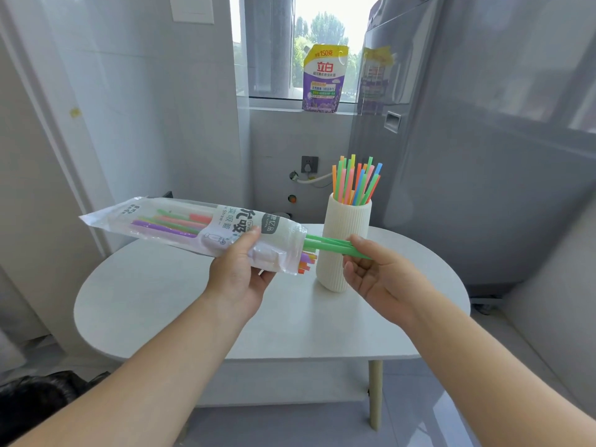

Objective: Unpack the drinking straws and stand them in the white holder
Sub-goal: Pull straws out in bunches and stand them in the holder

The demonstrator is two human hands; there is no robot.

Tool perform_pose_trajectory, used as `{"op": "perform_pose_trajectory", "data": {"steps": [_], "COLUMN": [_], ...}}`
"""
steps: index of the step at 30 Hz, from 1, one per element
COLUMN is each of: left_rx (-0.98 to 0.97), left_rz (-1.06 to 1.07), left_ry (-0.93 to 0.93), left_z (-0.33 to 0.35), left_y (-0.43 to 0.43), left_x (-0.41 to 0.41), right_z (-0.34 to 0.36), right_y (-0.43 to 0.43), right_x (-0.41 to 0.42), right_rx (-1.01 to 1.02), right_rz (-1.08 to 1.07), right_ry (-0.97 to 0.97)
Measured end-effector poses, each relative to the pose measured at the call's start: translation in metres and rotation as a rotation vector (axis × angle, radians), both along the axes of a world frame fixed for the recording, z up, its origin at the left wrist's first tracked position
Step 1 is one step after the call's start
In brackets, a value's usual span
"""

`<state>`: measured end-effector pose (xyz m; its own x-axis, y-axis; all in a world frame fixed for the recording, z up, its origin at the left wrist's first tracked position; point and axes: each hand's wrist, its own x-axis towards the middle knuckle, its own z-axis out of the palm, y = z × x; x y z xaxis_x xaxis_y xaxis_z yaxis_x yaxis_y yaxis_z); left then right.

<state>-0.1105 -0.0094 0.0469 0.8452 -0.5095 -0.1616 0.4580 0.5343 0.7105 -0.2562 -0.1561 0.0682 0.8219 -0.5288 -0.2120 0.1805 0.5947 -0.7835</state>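
A clear plastic straw pack (180,225) lies roughly level above the table, and my left hand (238,272) grips it near its open right end. Purple, pink and green straws show through the plastic, and orange and purple tips poke out of the mouth. My right hand (377,272) pinches a few green straws (325,245) that stick partway out of the pack. Just behind them stands the white ribbed holder (338,240), upright on the table, with several coloured straws (354,180) fanned out of its top.
The round white table (161,304) carries only the holder. A grey appliance (483,156) stands close on the right, a tiled wall on the left. A purple refill pouch (324,79) sits on the window sill behind.
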Motion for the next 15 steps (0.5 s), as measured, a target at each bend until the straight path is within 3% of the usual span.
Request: {"op": "perform_pose_trajectory", "data": {"steps": [10, 15], "left_rx": [-0.031, -0.054], "left_rz": [-0.040, -0.051], "left_ry": [0.063, 0.098], "left_z": [-0.001, 0.000], "left_y": [-0.005, -0.008], "left_x": [-0.008, -0.013], "right_z": [0.012, 0.019], "right_y": [0.021, 0.023], "right_x": [0.011, 0.018], "right_rx": [0.084, 0.128], "right_rz": [-0.110, -0.185], "right_ry": [-0.205, -0.216]}}
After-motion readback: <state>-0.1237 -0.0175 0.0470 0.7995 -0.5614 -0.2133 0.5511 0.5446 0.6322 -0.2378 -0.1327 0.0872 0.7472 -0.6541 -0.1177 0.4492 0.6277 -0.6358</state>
